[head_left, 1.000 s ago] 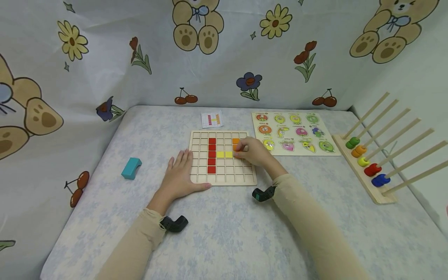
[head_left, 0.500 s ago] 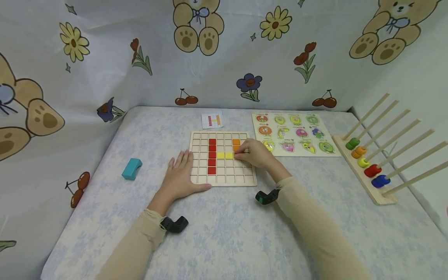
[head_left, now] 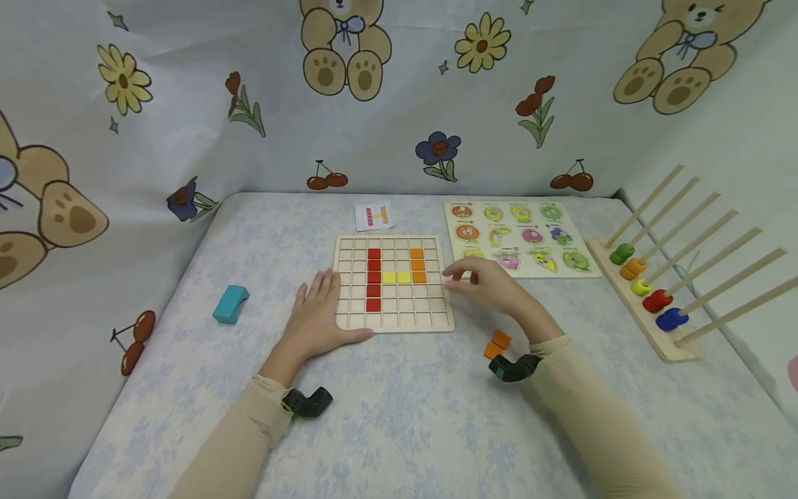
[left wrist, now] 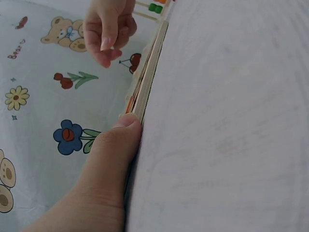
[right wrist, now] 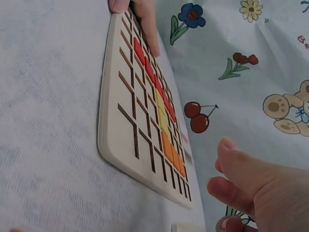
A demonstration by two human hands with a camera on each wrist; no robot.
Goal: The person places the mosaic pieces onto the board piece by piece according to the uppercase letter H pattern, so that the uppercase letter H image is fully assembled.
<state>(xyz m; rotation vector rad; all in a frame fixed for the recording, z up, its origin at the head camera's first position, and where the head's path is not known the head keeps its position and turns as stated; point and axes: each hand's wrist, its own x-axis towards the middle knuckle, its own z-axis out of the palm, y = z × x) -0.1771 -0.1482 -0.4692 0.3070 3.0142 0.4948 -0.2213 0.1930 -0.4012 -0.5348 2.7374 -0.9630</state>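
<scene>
A wooden grid board (head_left: 395, 322) lies on the table. It carries a column of red tiles (head_left: 373, 277), two yellow tiles (head_left: 396, 277) and a column of three orange tiles (head_left: 418, 265). My left hand (head_left: 318, 315) rests against the board's left side, fingers straight, its thumb at the front left corner. Just off the right edge hovers my right hand (head_left: 489, 283), fingers loosely bent. Nothing shows between its thumb (right wrist: 236, 162) and fingers in the right wrist view. Two loose orange tiles (head_left: 497, 344) lie near my right wrist.
Behind the board sits a small pattern card (head_left: 374, 215). A fruit picture board (head_left: 520, 239) lies at the back right, beside a pegged wooden stand (head_left: 648, 305) with coloured beads. A teal arch block (head_left: 231, 304) stands to the left.
My right hand has drawn back rightward from the grid, leaving an orange tile in the column's third cell. Two loose orange tiles have come into sight. My left hand stays at the board.
</scene>
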